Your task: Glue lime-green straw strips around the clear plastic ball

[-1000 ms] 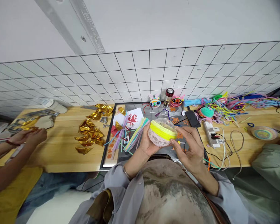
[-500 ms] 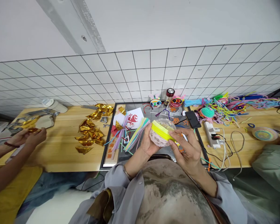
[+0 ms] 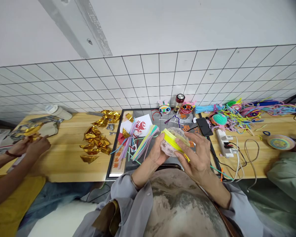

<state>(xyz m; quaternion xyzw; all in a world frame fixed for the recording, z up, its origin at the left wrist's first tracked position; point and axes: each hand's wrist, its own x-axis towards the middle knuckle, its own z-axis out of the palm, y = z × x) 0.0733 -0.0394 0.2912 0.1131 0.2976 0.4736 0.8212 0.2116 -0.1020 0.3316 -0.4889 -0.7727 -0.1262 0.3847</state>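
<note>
My left hand (image 3: 156,152) is closed round the left side of a round, pale, see-through form (image 3: 167,149), which looks like clear plastic. A bright yellow band of fuzzy pipe cleaners (image 3: 169,137) runs across its side. The fingers of my right hand (image 3: 196,153) pinch the band's right end, where a yellow tip sticks out below them. Part of the form is hidden behind that hand. To the left of my hands, loose pastel pipe cleaners (image 3: 144,141) lie in a bundle over a black-framed dark board (image 3: 109,171) on the table.
Gold foil pieces (image 3: 96,140) lie left, near a co-worker's hands (image 3: 31,146). Behind my hands stand a bottle (image 3: 179,102) and two decorated round faces (image 3: 164,108). To the right are a phone (image 3: 204,126), a power strip (image 3: 224,143) with cables, and a pipe-cleaner pile (image 3: 239,115).
My right hand has shifted over the yellow band, and its fingers now cover more of the form. The form has turned slightly. The co-worker's hands on the left have moved a little.
</note>
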